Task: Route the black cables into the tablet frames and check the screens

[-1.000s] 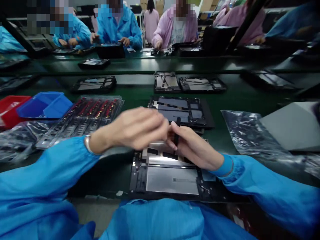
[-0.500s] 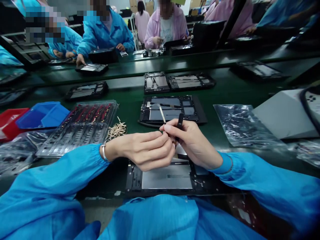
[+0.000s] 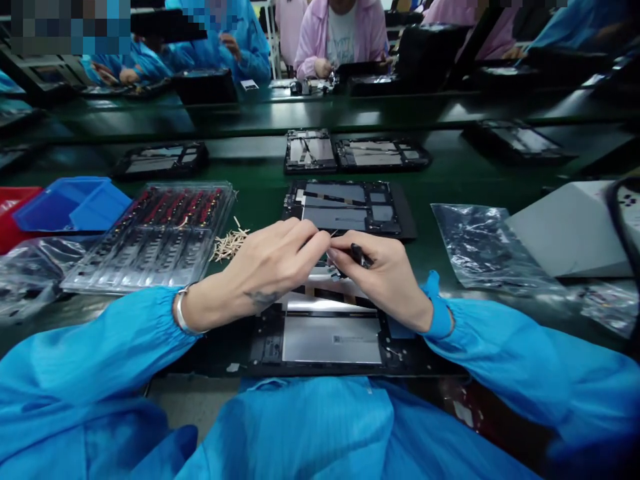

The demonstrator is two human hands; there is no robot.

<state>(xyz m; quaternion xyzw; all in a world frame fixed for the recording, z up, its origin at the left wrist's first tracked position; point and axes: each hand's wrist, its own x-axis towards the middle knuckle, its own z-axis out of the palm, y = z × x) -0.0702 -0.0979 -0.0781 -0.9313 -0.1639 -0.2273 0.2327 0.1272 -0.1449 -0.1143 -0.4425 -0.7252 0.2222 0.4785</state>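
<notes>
My left hand (image 3: 280, 260) is closed, its thumb and fingertips pinched together right against the fingers of my right hand; what it pinches is too small or hidden to name. My right hand (image 3: 385, 277) is curled round a slim black tool (image 3: 361, 256), whose end sticks out between thumb and forefinger. Both hands hover over an opened tablet (image 3: 330, 340) with a silvery battery plate, lying at the near edge of the bench. Part of its far side is covered by the hands. Just beyond them lies another opened tablet (image 3: 345, 207) with dark ribbon cables.
To the left are a clear plastic tray (image 3: 150, 233) of small red and black parts, a pile of pale strips (image 3: 229, 245), and a blue bin (image 3: 75, 207). A plastic bag (image 3: 475, 247) and grey box (image 3: 575, 227) lie right. More tablets (image 3: 383, 153) and co-workers stand beyond.
The pale strip that stuck up from my fingertips no longer shows upright. My left hand has turned palm-down and the black tool has tipped lower. A co-worker's hand has left a tablet far left.
</notes>
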